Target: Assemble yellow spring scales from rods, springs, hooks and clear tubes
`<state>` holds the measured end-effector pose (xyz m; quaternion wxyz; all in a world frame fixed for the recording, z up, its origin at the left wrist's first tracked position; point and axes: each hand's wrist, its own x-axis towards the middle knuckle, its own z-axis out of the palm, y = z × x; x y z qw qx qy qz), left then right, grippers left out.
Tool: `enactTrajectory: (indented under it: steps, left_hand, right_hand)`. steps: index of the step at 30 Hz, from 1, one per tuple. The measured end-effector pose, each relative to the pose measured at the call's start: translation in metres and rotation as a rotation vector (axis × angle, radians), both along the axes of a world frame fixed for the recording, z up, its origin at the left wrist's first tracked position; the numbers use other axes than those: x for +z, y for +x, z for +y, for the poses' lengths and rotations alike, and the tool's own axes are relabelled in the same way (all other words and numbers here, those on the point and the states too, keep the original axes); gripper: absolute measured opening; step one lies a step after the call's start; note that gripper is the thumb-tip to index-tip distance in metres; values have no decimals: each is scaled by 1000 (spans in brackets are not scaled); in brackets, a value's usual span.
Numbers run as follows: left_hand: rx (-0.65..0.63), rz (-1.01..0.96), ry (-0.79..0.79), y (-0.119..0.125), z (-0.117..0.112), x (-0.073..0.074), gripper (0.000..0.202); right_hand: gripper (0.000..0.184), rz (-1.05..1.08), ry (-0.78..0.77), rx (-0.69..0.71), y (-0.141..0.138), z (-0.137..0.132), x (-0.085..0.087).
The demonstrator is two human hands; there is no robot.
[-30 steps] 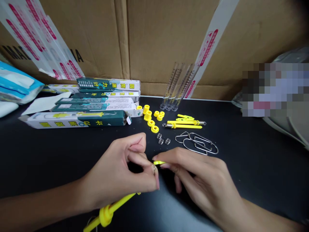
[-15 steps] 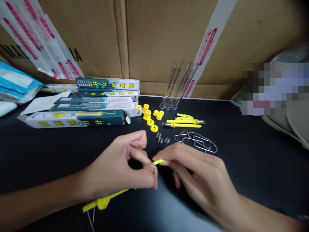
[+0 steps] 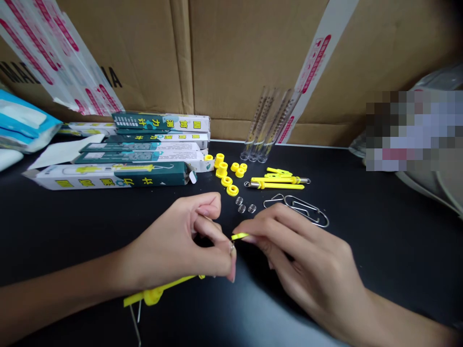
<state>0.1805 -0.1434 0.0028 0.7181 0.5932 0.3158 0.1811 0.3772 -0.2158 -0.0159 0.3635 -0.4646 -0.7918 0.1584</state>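
Yellow plastic strip point(image 3: 240, 236) lies nearly level, pinched by the right hand point(image 3: 311, 274) in closed fingers, its end reaching the curled, closed fingers of the left hand point(image 3: 177, 246).

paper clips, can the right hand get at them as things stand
Probably yes: the right hand lies just below the paper clips, nothing between, though its fingertips pinch a yellow strip it would likely release first.

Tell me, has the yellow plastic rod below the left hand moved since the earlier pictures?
Yes, the yellow plastic rod has shifted up the view, its collar now closer to the coil springs on the table.
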Motion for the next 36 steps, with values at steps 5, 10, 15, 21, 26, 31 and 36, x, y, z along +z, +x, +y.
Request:
enactTrajectory:
  steps: [5, 10, 15, 21, 26, 31, 36]
  left_hand:
    - [-34, -1, -41, -2, 2, 1, 45]
    - [-7, 28, 5, 0, 1, 0, 46]
    - [20, 16, 39, 2, -1, -5, 46]
    - [13, 11, 54, 1, -1, -5, 46]
    - [-4, -39, 14, -2, 1, -4, 41]
    - [-18, -99, 1, -2, 2, -4, 35]
    - [-10, -144, -39, -2, 3, -5, 35]
  right_hand:
    - [30, 61, 57, 24, -4, 2, 5]
    - [30, 44, 56, 11, -4, -2, 4]
    - [35, -114, 126, 4, 1, -6, -2]
    - [27, -71, 68, 29, 0, -1, -6]
    - [16, 96, 41, -60, -5, 2, -1]
    - [17, 120, -30, -1, -5, 1, 7]
    - [14, 124, -81, -16, -4, 2, 9]
